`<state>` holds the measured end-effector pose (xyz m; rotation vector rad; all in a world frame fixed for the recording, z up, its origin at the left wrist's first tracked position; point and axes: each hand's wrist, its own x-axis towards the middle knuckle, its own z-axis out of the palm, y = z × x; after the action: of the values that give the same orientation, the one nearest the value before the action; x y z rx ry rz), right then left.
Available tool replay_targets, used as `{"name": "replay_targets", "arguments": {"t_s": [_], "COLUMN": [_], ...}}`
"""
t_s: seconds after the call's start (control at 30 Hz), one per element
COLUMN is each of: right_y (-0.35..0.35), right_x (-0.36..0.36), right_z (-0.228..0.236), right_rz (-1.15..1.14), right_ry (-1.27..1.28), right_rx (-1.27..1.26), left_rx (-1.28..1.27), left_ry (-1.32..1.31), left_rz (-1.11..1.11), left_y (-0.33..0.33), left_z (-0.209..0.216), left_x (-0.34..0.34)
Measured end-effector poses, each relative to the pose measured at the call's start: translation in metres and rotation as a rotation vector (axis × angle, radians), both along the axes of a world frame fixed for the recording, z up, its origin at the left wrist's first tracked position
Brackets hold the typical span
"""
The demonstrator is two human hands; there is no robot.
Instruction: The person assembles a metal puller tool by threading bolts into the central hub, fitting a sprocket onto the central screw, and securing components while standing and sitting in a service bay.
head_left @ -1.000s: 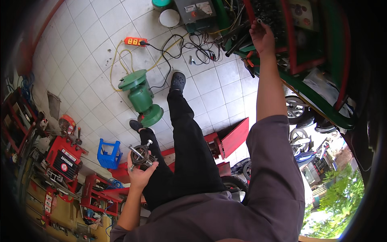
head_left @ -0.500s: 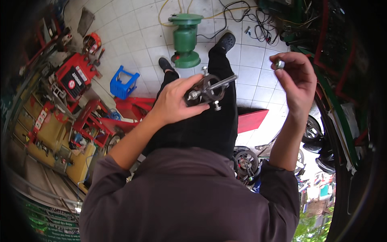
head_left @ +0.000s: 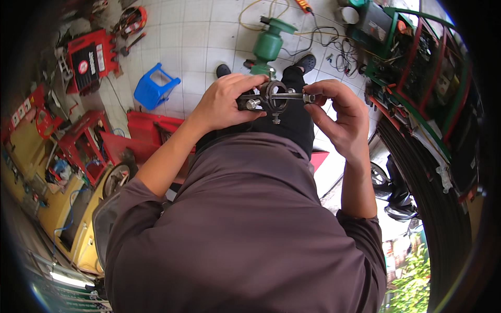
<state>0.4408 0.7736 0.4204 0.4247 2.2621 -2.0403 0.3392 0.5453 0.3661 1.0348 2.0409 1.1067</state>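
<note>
My left hand (head_left: 225,103) is closed around a dark metal ring-shaped part with bolts (head_left: 271,97), held in front of my body above my lap. A long bolt (head_left: 295,96) runs across the ring and sticks out to the right. Shorter bolts project from its top and bottom, and another bolt head (head_left: 252,104) shows beside my left fingers. My right hand (head_left: 342,116) pinches a small silver nut (head_left: 309,98) between thumb and fingers at the long bolt's end. Whether the nut sits on the thread is too small to tell.
A green metal stand (head_left: 269,46) rises from the tiled floor before my feet. The blue plastic stool (head_left: 156,86) is to the left, near a red machine (head_left: 90,61) and red metal frames (head_left: 151,128). Black cables (head_left: 342,60) lie at the upper right, near a green-framed rack (head_left: 412,73).
My right hand has brought the nut left and down to the long bolt's end. The ring-shaped part has turned, its long bolt now nearly level. My view has shifted.
</note>
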Motion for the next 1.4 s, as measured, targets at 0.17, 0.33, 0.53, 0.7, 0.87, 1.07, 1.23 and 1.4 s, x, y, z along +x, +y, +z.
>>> {"name": "replay_targets", "arguments": {"t_s": [0.17,0.33,0.53,0.7,0.87,1.07,1.23,1.4], "right_y": [-0.077,-0.107,-0.119,-0.093,-0.042,0.076,0.277,0.428], "right_x": [-0.009,-0.027,-0.038,-0.036,-0.024,0.025,0.084,0.126], "right_z": [0.015,0.035,0.045,0.017,-0.035,-0.179,-0.366,-0.433], "right_rz": [0.082,0.296,0.309,0.231,0.035,-0.746,-1.315,-1.736], "right_ry": [0.004,0.015,0.004,0.195,0.003,-0.110,-0.245,-0.086], "right_rx": [-0.028,0.286,0.394,0.453,0.222,-0.442,-0.342,-0.390], "left_rx": [0.074,0.110,0.218,0.037,-0.132,-0.363,-0.534,-0.607], "left_ry": [-0.077,-0.086,-0.030,0.033,-0.020,-0.193,-0.559,-0.604], "left_rz": [0.108,0.208,0.252,0.213,0.070,-0.019,0.083,-0.009], "left_y": [-0.072,-0.101,-0.095,-0.069,-0.022,0.041,0.115,0.171], "left_z": [0.009,0.015,0.021,0.016,-0.025,-0.132,-0.147,-0.170], "left_x": [0.015,0.025,0.018,0.006,-0.011,0.000,0.036,0.064]}}
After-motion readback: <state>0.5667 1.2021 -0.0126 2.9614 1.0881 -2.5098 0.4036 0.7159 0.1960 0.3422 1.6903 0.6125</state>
